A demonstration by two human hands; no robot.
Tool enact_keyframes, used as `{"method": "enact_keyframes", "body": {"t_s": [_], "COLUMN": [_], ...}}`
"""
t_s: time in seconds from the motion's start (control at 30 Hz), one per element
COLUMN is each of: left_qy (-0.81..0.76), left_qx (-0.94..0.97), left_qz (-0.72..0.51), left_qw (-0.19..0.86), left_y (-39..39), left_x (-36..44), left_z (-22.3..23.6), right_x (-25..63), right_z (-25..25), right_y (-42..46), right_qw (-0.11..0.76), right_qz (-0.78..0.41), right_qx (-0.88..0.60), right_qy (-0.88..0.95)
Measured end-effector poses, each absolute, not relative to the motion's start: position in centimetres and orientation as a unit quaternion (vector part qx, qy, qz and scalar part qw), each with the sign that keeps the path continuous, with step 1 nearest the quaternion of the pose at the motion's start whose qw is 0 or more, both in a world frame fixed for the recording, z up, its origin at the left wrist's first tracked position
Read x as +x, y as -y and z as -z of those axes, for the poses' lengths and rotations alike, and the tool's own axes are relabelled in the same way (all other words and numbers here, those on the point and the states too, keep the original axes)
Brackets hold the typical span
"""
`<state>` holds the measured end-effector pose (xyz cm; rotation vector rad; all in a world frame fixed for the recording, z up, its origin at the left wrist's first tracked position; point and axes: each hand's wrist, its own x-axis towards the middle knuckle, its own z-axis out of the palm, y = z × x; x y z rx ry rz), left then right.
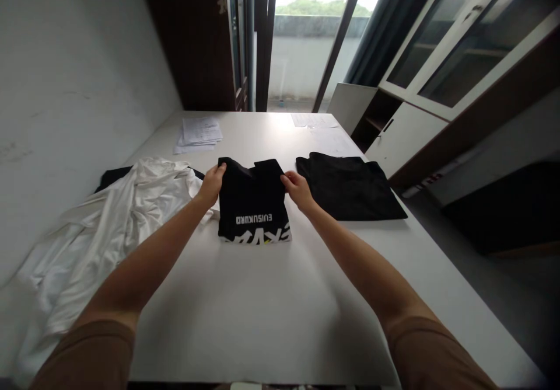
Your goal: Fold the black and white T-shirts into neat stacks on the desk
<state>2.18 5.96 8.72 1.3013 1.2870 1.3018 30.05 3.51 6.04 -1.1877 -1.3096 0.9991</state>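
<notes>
A black folded T-shirt [251, 194] with white lettering across its lower part is stretched between my two hands over the middle of the table. My left hand [212, 185] pinches its upper left corner, thumb on top. On the other side, my right hand [297, 188] grips the upper right edge between thumb and fingers. The shirt's lower edge, with larger white and yellow print, lies at or just above the tabletop; I cannot tell which. To the right rests a folded black garment [345, 188], apart from the shirt. White shiny clothing [131, 209] is heaped by my left forearm.
Papers [199, 133] lie at the far left of the white table [245, 308], and more sheets [317, 121] at the far right. A wall [79, 75] bounds the left side. White cabinets [415, 115] stand to the right, and a glass door [312, 45] is beyond the table.
</notes>
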Motion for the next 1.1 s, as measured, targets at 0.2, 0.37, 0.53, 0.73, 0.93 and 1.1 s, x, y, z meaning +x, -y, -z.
{"method": "enact_keyframes", "body": {"t_s": [0.2, 0.37, 0.53, 0.73, 0.93, 1.1], "left_qy": [-0.724, -0.739, -0.723, -0.674, -0.594, -0.530], "left_qx": [0.516, 0.588, 0.629, 0.670, 0.702, 0.592], "left_qz": [-0.371, -0.276, -0.197, -0.195, -0.198, -0.329], "left_qw": [0.268, 0.177, 0.205, 0.241, 0.339, 0.510], "left_y": [-11.4, -10.2, -9.9, -4.5, 3.5, 4.6], "left_x": [2.8, 2.9, 5.1, 4.0, 1.4, 4.3], "left_z": [-4.6, -2.5, -3.4, -4.0, -4.1, -4.1], "right_x": [31.3, 31.3, 29.6, 31.0, 33.2, 32.2], "right_z": [-3.2, -0.7, 0.0, -1.2, -2.6, -3.4], "right_y": [-10.2, -9.6, -9.2, -4.6, 5.7, 7.5], "right_qw": [0.397, 0.356, 0.362, 0.372, 0.241, 0.249], "right_qz": [-0.272, -0.271, -0.246, -0.183, -0.226, -0.235], "right_qx": [-0.675, -0.612, -0.550, -0.574, -0.568, -0.542], "right_qy": [0.559, 0.652, 0.711, 0.706, 0.754, 0.768]}}
